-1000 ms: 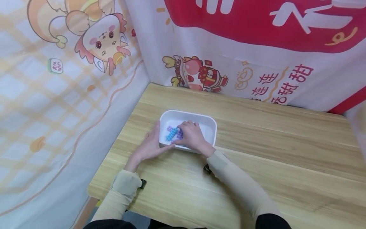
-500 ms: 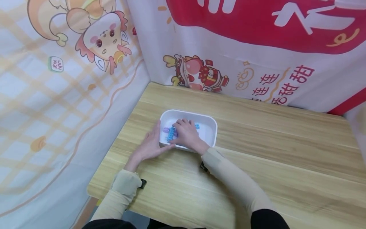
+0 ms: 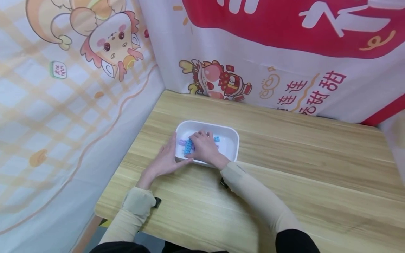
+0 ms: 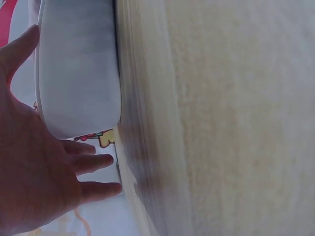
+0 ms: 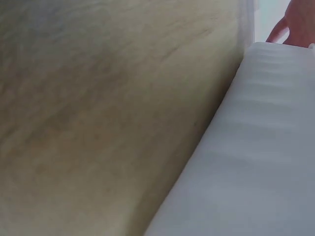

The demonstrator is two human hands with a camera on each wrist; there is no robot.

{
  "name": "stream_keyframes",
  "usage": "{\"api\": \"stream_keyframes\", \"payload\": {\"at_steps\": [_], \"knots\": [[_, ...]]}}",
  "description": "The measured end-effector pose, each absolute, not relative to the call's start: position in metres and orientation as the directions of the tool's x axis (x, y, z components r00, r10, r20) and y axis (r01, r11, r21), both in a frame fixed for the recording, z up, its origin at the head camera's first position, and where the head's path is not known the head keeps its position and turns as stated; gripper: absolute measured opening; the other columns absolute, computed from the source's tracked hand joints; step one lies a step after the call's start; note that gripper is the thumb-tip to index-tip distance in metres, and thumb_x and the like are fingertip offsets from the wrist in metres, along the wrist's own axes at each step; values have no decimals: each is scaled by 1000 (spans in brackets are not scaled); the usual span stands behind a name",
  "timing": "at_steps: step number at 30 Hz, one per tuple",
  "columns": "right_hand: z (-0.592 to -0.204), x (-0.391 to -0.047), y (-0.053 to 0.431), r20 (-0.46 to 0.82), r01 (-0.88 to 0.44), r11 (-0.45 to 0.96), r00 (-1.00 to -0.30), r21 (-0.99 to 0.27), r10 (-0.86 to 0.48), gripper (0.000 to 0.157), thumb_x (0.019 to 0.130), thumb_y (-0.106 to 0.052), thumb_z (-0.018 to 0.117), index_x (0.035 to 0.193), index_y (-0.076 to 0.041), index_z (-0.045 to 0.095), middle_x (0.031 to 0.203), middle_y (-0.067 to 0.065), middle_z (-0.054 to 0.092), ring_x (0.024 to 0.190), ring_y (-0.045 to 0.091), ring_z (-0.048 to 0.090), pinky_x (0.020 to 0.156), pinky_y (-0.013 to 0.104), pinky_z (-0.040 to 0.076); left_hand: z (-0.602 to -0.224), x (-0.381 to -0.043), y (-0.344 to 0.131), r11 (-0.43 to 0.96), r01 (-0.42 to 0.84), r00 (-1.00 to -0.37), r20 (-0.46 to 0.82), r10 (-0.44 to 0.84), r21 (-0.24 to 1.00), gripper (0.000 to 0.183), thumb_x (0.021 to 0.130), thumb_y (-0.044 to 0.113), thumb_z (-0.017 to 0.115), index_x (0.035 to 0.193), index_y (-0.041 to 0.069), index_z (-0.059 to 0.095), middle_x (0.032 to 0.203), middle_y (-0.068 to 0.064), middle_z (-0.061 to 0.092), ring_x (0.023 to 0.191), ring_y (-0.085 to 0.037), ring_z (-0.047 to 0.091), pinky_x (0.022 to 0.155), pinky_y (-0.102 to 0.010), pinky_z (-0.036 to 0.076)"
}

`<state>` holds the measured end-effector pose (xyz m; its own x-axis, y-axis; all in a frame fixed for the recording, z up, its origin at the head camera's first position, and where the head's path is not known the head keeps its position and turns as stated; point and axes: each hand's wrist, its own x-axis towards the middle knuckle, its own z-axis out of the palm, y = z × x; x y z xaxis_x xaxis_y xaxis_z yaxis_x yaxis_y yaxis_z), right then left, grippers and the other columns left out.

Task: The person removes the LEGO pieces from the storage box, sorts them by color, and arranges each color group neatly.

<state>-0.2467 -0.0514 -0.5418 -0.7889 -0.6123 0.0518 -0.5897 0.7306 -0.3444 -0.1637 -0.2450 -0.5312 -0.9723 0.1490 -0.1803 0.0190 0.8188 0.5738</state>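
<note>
A white rectangular tray (image 3: pixel 232 142) stands on the wooden table. My left hand (image 3: pixel 163 160) braces its left end with fingers spread and straight; in the left wrist view the thumb (image 4: pixel 23 45) reaches along the rim. Over the tray's inside, my right hand (image 3: pixel 205 148) bends its fingers down among small studded pieces that look like toy bricks. A light-blue studded piece (image 3: pixel 187 147) lies right at its thumb and fingertips, and I cannot tell whether they pinch it. A purple piece (image 3: pixel 182 142) sits just left, another blue piece (image 3: pixel 216 139) beyond the knuckles. The palm hides others.
The wooden table (image 3: pixel 300 165) extends far to the right of the tray. Printed cloth (image 3: pixel 269 42) hangs along the back, and another patterned cloth (image 3: pixel 79 116) along the left edge. Small black devices (image 3: pixel 157 202) sit at both wrists.
My right hand has moved a little left inside the tray, uncovering a blue piece on its right. The light-blue piece at its fingertips has turned more upright. My left hand stays in place.
</note>
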Motion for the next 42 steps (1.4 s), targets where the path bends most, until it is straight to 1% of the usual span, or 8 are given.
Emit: {"api": "stream_keyframes", "payload": {"at_steps": [5, 11, 15, 20, 23, 31, 35, 42], "knots": [[-543, -247, -51, 41, -581, 727, -790, -367, -611, 81, 83, -55, 95, 147, -11, 69, 139, 7, 77, 137, 29, 58, 124, 57, 39, -532, -164, -246, 815, 20, -973, -176, 149, 579, 134, 97, 73, 70, 175, 8, -16, 186, -20, -6, 172, -44, 9, 138, -73, 8], [-543, -248, -46, 61, -582, 697, -784, -419, -618, 81, 85, -45, 95, 151, -8, 65, 137, 11, 77, 143, 32, 57, 138, 66, 19, -537, -166, -246, 820, 44, -975, -155, 160, 571, 134, 97, 74, 69, 175, 6, -16, 186, -22, -4, 172, -46, 10, 137, -74, 10], [-543, -248, -40, 89, -604, 680, -771, -415, -631, 82, 85, -41, 95, 154, -9, 63, 140, 11, 75, 144, 33, 57, 139, 69, 14, -536, -166, -244, 813, 50, -975, -149, 167, 579, 134, 97, 72, 71, 175, 6, -16, 186, -22, -4, 172, -45, 11, 137, -74, 11], [-540, -248, -32, 116, -626, 665, -757, -408, -643, 85, 85, -42, 94, 155, -9, 60, 145, 12, 72, 144, 33, 58, 139, 68, 18, -533, -165, -242, 806, 35, -974, -160, 159, 590, 134, 96, 72, 72, 175, 7, -15, 186, -20, -4, 172, -43, 11, 138, -73, 10], [-539, -246, -27, 136, -628, 651, -756, -427, -640, 86, 85, -43, 95, 155, -7, 60, 145, 13, 71, 145, 33, 58, 138, 66, 23, -533, -165, -242, 806, 32, -974, -161, 157, 592, 135, 95, 73, 72, 175, 7, -15, 186, -20, -4, 172, -43, 11, 139, -72, 9], [-534, -238, -13, 145, -564, 579, -778, -589, -611, 93, 84, -38, 96, 160, -3, 53, 156, 18, 63, 147, 35, 57, 133, 52, 43, -535, -163, -243, 807, 23, -974, -167, 150, 590, 138, 93, 78, 71, 176, 10, -16, 187, -17, -5, 173, -41, 9, 140, -69, 8], [-531, -234, -5, 148, -524, 560, -801, -641, -580, 96, 83, -38, 97, 161, -5, 51, 159, 17, 60, 148, 35, 56, 131, 53, 46, -535, -163, -244, 805, 12, -975, -173, 142, 594, 139, 92, 80, 71, 176, 11, -16, 187, -17, -5, 173, -42, 9, 140, -68, 7], [-521, -232, 11, 189, -537, 544, -802, -644, -567, 92, 84, -34, 98, 160, -6, 54, 157, 17, 61, 148, 36, 56, 131, 55, 44, -534, -163, -245, 802, 19, -976, -163, 144, 597, 139, 92, 78, 72, 176, 10, -15, 187, -18, -3, 173, -43, 11, 140, -68, 8]]}}
